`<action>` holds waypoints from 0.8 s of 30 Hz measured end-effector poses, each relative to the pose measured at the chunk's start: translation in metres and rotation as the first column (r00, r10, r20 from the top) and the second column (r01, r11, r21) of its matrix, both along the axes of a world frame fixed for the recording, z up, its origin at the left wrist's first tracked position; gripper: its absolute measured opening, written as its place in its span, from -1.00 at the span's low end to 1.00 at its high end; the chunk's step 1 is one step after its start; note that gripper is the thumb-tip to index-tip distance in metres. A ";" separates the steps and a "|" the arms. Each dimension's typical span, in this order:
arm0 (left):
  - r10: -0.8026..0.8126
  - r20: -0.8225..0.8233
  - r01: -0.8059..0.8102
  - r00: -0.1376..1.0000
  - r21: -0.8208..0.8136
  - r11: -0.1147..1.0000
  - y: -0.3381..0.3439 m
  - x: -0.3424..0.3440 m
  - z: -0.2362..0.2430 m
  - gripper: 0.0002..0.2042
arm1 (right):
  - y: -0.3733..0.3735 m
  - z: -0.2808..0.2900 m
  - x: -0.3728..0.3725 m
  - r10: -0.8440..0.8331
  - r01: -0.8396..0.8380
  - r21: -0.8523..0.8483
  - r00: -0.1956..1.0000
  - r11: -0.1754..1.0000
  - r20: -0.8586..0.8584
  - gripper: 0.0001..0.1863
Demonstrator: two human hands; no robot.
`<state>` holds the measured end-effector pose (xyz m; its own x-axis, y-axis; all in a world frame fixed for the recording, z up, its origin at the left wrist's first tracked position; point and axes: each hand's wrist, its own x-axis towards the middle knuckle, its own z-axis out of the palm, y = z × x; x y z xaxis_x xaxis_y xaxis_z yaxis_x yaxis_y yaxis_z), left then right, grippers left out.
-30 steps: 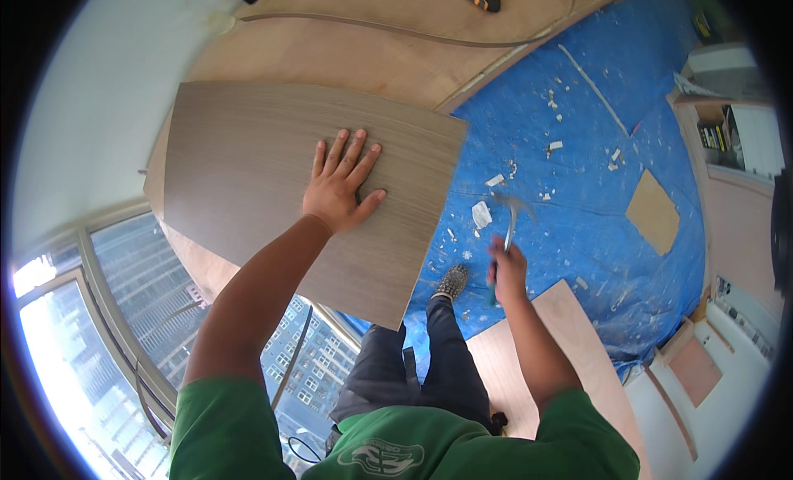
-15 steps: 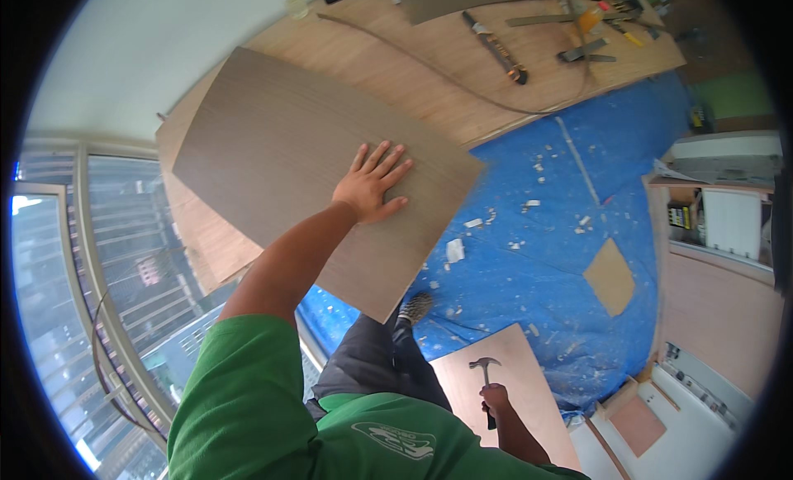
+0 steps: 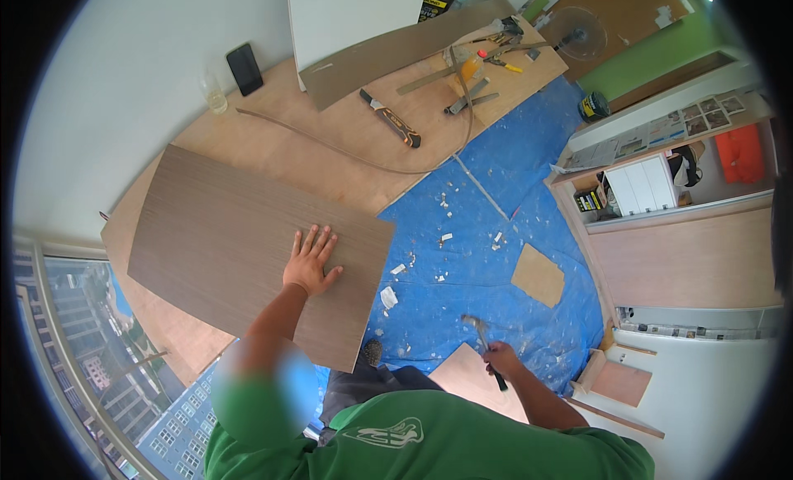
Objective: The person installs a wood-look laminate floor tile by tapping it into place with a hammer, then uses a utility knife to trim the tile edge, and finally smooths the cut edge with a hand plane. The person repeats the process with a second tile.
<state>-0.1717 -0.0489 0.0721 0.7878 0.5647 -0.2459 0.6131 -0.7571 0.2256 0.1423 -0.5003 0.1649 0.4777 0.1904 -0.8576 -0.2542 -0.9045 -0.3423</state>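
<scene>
A grey-brown wood-grain board (image 3: pixel 223 224) lies on the pale wooden worktop, its near right corner jutting past the worktop's edge. My left hand (image 3: pixel 310 265) rests flat on the board's right part, fingers spread. Off to my right side, my right hand (image 3: pixel 500 361) is wrapped round the dark handle of a claw hammer (image 3: pixel 477 325), its metal head raised above the floor sheet and slightly blurred. A pale wooden panel (image 3: pixel 475 381) shows on the floor beneath that hand, partly hidden by my arm and body.
A utility knife (image 3: pixel 391 119), a curved thin strip (image 3: pixel 330 151), an orange bottle (image 3: pixel 472 65) and a phone (image 3: pixel 244 69) are on the worktop (image 3: pixel 273 92). Blue sheeting (image 3: pixel 462 257) with scraps covers the floor, with a tan offcut (image 3: pixel 538 275) on it. Shelving (image 3: pixel 661 182) stands at right; windows at left.
My right hand has raised the hammer forward from beside my body. The view has shifted, so the board and worktop appear lower and further left. My left hand stays flat on the board.
</scene>
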 end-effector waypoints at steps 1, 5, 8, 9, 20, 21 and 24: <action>0.001 0.004 -0.001 1.000 -0.014 1.000 0.001 0.000 0.000 -0.24 | 0.022 0.006 0.004 -0.023 0.022 0.045 0.999 0.999 0.024 -0.87; -0.002 0.090 0.004 0.996 -0.024 1.000 0.001 -0.002 0.001 -0.22 | 0.109 0.016 0.023 0.069 -0.098 0.168 0.983 0.981 0.171 -0.85; -0.004 0.112 0.006 0.994 -0.017 1.000 0.003 -0.004 0.004 -0.21 | 0.179 0.013 0.051 0.130 -0.188 0.222 0.958 0.957 0.254 -0.85; -0.004 0.112 0.007 0.994 -0.029 1.000 0.003 -0.004 0.004 -0.20 | 0.205 0.012 0.065 0.182 -0.270 0.265 0.932 0.926 0.313 -0.83; 0.849 0.184 -0.629 0.495 -0.598 0.497 -0.144 0.029 0.068 -0.73 | 0.535 -0.093 0.210 0.264 -0.711 0.303 0.567 0.634 0.780 -0.82; 0.939 0.132 -0.638 0.319 -0.702 0.316 -0.169 0.036 0.081 -0.68 | 0.550 -0.108 0.218 0.281 -0.699 0.301 0.588 0.649 0.759 -0.81; 0.996 -0.036 -0.538 -0.076 -0.840 -0.072 -0.223 0.059 0.112 -0.56 | 0.577 -0.144 0.237 0.296 -0.694 0.244 0.561 0.677 0.773 -0.81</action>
